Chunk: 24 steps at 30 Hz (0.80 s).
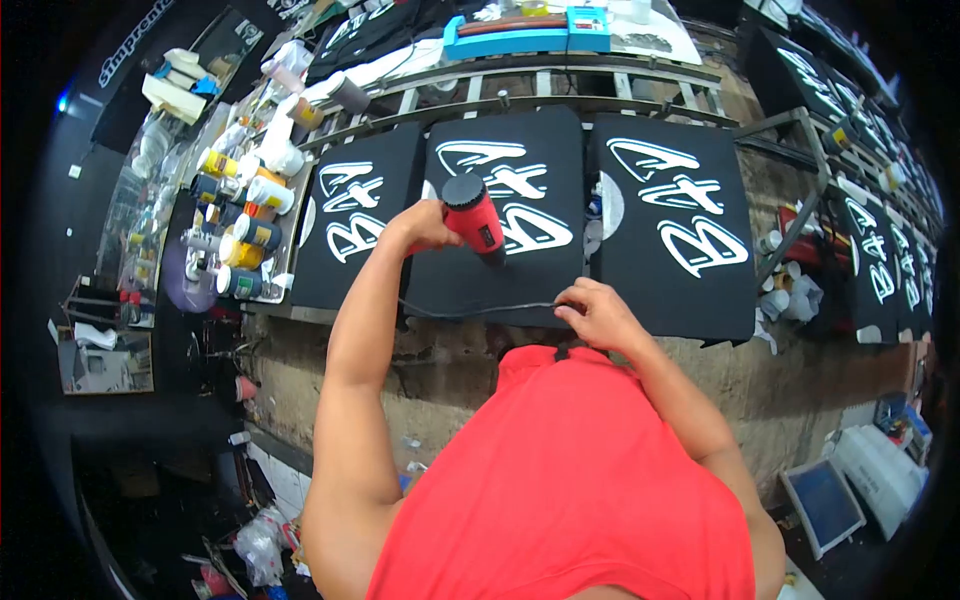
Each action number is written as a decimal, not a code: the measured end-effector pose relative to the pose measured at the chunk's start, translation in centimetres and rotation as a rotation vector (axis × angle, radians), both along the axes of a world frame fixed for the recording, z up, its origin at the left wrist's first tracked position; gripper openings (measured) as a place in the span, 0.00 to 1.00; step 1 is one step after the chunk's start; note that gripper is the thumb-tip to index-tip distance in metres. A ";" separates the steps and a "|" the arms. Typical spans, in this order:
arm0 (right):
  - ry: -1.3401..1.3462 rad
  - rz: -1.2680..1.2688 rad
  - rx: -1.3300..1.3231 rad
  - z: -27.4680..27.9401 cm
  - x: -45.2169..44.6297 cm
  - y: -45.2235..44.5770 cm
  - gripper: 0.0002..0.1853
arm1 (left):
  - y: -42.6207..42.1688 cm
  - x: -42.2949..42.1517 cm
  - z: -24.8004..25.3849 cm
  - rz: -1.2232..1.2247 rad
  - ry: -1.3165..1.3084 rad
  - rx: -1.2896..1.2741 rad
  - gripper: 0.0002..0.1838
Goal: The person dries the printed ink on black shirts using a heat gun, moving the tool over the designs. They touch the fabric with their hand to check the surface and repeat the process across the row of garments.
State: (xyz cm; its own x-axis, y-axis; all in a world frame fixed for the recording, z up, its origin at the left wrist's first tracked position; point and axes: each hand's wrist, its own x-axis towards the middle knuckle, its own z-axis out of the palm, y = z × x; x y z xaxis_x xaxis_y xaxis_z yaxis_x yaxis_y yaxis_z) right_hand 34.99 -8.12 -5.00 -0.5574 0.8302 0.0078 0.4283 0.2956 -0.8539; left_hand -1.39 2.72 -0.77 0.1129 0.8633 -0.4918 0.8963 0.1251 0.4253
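Note:
My left hand (428, 226) is wrapped round the handle of a red heat gun (477, 218) with a dark round back end. The gun's nozzle points down at the middle black shirt (470, 285), over its white lettering. A dark cable (475, 312) runs from near the gun across the shirt's lower part to my right hand (598, 312), whose fingers pinch it at the shirt's lower right edge. Another lettered black shirt (345, 275) lies to the left, and one more (670, 300) to the right.
Paint jars (257, 232) crowd a shelf at the left. Behind the shirts runs a metal rail frame (540, 70), with a blue tray (525, 38) beyond it. More lettered black shirts (875, 260) lie at the right. A screen frame (823, 505) leans at the lower right.

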 end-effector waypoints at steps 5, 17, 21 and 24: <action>0.022 -0.019 -0.027 0.0 0.5 -0.5 0.10 | 1.3 2.8 1.2 -0.025 0.066 0.037 0.20; 0.101 -0.031 0.045 -1.1 2.7 -0.9 0.10 | 6.8 9.3 -4.2 -0.313 -0.030 0.333 0.24; 0.081 -0.046 0.036 -0.9 3.0 -1.0 0.10 | 7.5 13.1 -1.4 -0.405 -0.048 0.199 0.25; 0.084 -0.043 0.040 -0.7 3.4 -0.8 0.11 | 8.8 14.6 -2.8 -0.381 -0.024 0.258 0.26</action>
State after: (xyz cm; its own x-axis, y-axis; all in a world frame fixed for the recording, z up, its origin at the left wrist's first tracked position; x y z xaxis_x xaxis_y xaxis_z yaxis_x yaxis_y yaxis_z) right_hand 38.43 -8.94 -5.68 -0.5171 0.8515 0.0869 0.3685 0.3131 -0.8753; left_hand 13.23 11.48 -3.55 0.4546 0.8520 -0.2595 0.8475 -0.3243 0.4202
